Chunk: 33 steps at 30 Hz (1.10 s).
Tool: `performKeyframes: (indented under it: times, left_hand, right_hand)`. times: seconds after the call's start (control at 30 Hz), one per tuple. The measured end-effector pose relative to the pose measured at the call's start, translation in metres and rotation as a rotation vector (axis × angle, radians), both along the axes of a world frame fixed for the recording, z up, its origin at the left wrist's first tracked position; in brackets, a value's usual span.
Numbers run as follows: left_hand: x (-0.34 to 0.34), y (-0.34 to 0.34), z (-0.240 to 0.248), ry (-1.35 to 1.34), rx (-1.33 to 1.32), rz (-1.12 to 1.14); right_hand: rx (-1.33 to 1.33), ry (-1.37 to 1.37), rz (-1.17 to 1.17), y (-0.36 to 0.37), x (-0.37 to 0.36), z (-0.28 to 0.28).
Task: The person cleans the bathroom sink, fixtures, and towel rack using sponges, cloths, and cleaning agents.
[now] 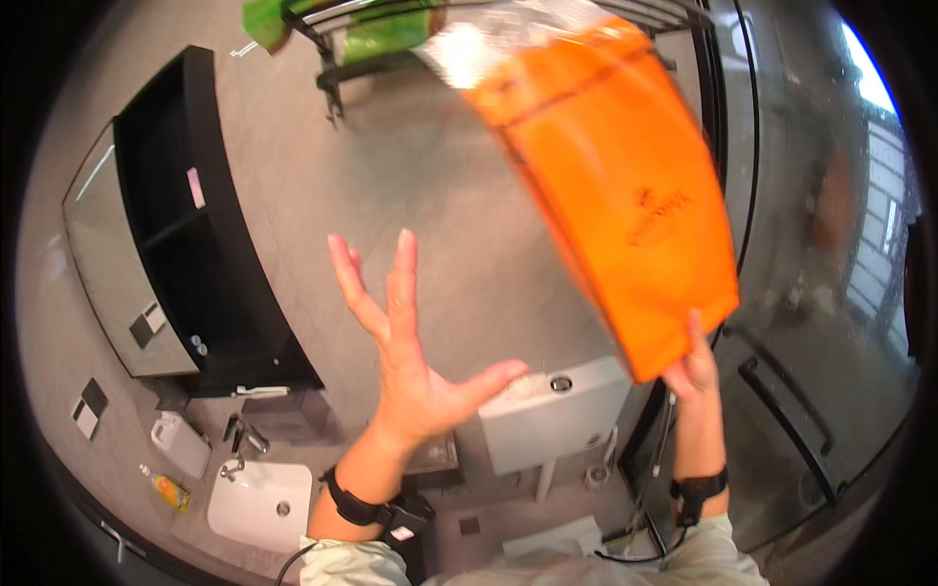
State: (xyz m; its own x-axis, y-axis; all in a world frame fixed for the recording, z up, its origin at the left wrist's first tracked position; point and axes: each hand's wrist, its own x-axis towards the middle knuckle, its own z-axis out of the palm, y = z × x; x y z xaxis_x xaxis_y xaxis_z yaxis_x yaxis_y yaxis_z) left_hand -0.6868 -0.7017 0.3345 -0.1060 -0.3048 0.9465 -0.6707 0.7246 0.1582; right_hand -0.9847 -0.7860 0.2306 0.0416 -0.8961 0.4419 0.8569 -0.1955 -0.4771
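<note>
My right hand (694, 363) is closed on the lower end of a large orange bag (625, 205), its thumb on the front face. The bag is raised and tilted, with dark print on its side. Shiny clear-silver plastic (479, 49) shows at its upper end, overlapping a black metal wall rack (376, 64); whether the bag rests on the rack I cannot tell. To the left of the bag, my left hand (412, 379) is lifted with fingers spread, touching nothing. Green packages (389, 31) lie on the rack. Black straps circle both my wrists.
On the left are a black open cabinet (176, 234), a mirror (112, 254), a white basin (259, 503), a white jug (181, 444) and a yellow bottle (172, 491). A white cistern (547, 415) stands below my hands. A glass door (821, 313) with a black handle (793, 425) is at right.
</note>
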Motion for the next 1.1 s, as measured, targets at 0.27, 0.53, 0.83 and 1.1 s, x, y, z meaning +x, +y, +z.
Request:
performKeyframes:
  times: [0.27, 0.53, 0.83, 1.1]
  left_hand:
    - [0.070, 0.010, -0.048, 0.606, 0.405, -0.496]
    - [0.128, 0.091, -0.102, 1.119, 0.194, -0.036]
    - [0.323, 0.314, -0.025, 0.946, 0.042, 0.706]
    - [0.494, 0.420, -0.032, 0.845, -0.130, 0.935]
  right_hand:
    - [0.161, 0.196, 0.517, -0.017, 0.165, -0.044]
    - [0.340, 0.156, 1.238, 0.044, 0.287, -0.136]
    - [0.215, 0.689, 1.278, 0.094, 0.386, -0.173]
    - [0.028, 1.178, 0.534, 0.112, 0.489, -0.242]
